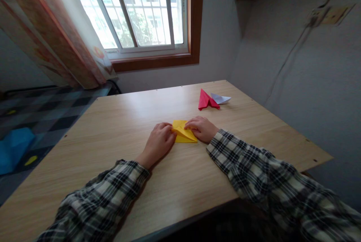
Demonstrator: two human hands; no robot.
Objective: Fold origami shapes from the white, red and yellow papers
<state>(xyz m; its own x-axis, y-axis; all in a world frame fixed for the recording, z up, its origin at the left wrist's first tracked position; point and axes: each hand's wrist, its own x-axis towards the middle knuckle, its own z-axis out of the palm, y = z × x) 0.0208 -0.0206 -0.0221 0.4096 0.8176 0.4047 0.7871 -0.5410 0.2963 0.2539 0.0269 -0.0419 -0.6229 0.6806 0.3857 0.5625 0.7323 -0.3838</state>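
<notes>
A wooden bench (118, 129) under a barred window (135, 9) carries three folded papers, yellow paper (184, 135), red paper (207, 100) and white paper (221, 99), with both hands' fingers pressed flat on the yellow, left hand (158, 140) and right hand (201, 128).

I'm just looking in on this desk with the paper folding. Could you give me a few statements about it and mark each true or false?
1. Both hands rest on the yellow paper. True: the left hand and the right hand press on it from either side.
2. The yellow paper lies on the floor. False: it lies on the wooden table.
3. A red folded paper lies beyond the hands. True.
4. The white folded paper is left of the red one. False: it lies to its right.
</notes>
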